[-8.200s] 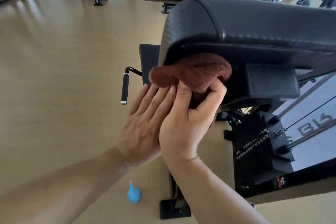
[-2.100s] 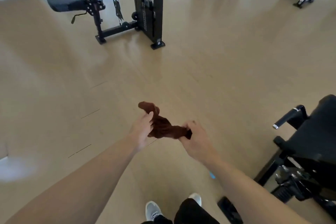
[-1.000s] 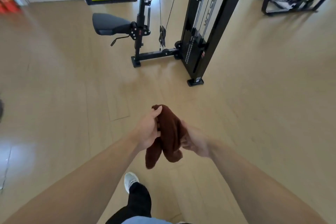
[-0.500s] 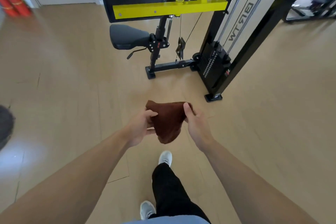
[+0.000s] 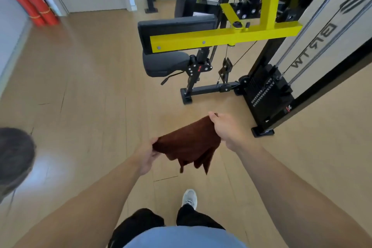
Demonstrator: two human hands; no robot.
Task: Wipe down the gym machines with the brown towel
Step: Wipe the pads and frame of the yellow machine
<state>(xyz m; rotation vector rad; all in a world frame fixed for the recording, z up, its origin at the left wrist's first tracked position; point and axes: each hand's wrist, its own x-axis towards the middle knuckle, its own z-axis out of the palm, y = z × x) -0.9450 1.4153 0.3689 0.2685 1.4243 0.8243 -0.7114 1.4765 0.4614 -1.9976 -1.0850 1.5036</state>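
Your left hand [image 5: 146, 154] pinches the towel's [image 5: 188, 143] near corner; your right hand [image 5: 227, 129] pinches its far corner. The towel stretches between both grips, loose folds hanging below, above the floor [image 5: 90, 86]. Beyond your right grip stands the machine [image 5: 225, 36], its seat [image 5: 165, 63] well apart from the towel.

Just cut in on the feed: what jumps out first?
The brown towel stretched between the left hand and right hand, centre frame above the floor. Straight ahead, the yellow bar over a black seat; far left, red fire extinguishers by the wall.
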